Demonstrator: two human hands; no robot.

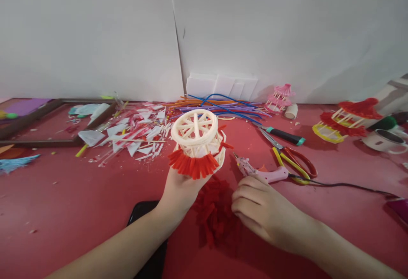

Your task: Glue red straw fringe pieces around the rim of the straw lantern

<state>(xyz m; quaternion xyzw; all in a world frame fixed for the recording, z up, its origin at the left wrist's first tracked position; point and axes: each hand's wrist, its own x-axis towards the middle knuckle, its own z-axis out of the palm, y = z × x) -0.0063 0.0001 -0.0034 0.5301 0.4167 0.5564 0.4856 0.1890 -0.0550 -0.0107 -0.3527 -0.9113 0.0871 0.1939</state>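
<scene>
My left hand [181,187] is closed round the lower part of a small cream-coloured craft model [195,128], raised above the table. It has a round spoked ring on top, and red fuzzy strips [194,163] fan out round its side like a little roof. My right hand [269,211] is curled with its fingers together, low beside a heap of loose red strips [215,211]. Its fingertips are turned away, so anything pinched there is hidden. Just beyond the knuckles lies a pink glue gun [276,175], its nozzle pointing left.
Scissors [290,156] and a black-and-teal cutter [285,135] lie right of centre. Coloured stems [219,105] and paper scraps [137,132] line the back. A pink model [280,97], a red model [347,117] and a mug [384,142] stand right. A phone-like black object [143,211] lies beneath my left arm.
</scene>
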